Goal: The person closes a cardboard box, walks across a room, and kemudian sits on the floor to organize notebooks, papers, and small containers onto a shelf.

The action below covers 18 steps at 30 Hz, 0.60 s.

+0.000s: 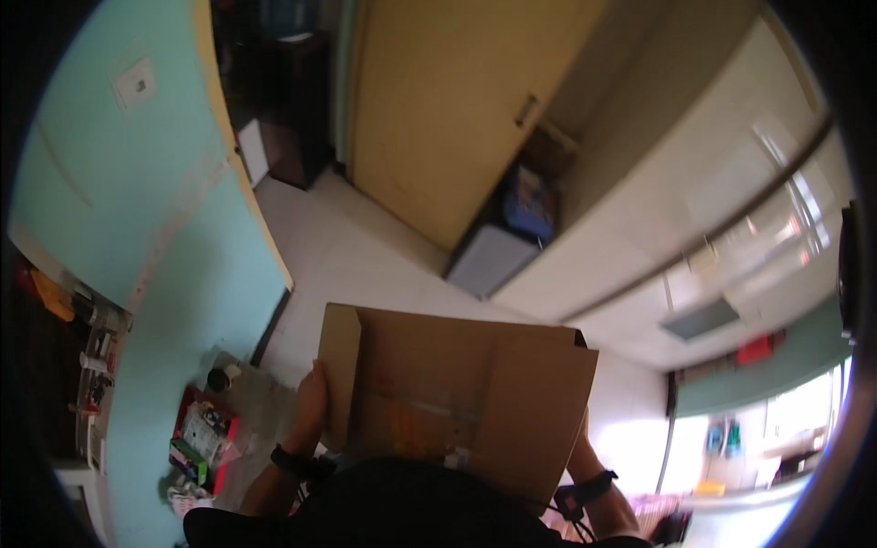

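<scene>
The left hand (312, 402) and right hand (582, 457) grip opposite sides of 1 open cardboard box (438, 356) before the person's body, blocking some floor (365, 242). Ahead, a grey box (491, 260) stands near a yellow door (457, 100).

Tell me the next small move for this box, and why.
I'd probably ease the cardboard box slightly forward: it is open toward the camera, but the dark clothing hides its near edge. The left hand is at its left side; the right hand, mostly hidden, is at its right.
</scene>
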Each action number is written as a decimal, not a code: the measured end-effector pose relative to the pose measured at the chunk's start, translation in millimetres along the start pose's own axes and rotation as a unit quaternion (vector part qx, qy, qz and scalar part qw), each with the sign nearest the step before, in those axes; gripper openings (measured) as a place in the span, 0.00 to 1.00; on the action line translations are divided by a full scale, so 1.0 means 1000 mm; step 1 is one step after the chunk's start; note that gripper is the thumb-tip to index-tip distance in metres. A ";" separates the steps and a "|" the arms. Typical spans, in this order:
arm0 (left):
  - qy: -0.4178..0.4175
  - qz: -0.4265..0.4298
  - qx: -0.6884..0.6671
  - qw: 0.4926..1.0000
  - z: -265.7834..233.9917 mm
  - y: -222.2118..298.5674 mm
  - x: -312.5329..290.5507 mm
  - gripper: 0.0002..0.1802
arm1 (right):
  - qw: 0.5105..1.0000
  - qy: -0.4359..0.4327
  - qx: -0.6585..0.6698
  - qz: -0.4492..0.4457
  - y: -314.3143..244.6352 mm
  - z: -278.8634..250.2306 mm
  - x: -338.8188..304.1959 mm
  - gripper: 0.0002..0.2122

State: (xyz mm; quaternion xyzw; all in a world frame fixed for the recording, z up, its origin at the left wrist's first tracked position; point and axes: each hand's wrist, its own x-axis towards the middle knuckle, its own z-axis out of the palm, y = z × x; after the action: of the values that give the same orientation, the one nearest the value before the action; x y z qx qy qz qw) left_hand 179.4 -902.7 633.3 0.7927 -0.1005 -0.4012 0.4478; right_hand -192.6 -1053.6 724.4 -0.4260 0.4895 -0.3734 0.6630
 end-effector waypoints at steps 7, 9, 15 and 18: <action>0.110 -0.043 -0.035 0.992 0.027 0.097 0.112 0.36 | 0.993 -0.107 -0.034 0.028 -0.082 0.078 0.204 0.21; 0.130 -0.045 -0.024 0.990 0.030 0.109 0.162 0.36 | 0.991 -0.123 -0.043 0.035 -0.090 0.104 0.255 0.21; 0.146 -0.081 -0.014 0.986 0.045 0.191 0.309 0.36 | 0.989 -0.132 -0.067 0.030 -0.137 0.189 0.411 0.21; 0.129 -0.091 -0.089 0.983 0.034 0.236 0.361 0.35 | 0.988 -0.134 -0.075 0.022 -0.164 0.228 0.470 0.21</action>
State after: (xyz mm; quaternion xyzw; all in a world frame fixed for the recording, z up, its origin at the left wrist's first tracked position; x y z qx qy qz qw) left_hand 439.2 -1248.1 613.7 0.8005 0.0668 -0.3420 0.4877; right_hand 128.6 -1495.6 757.7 -0.5097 0.4320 -0.2606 0.6969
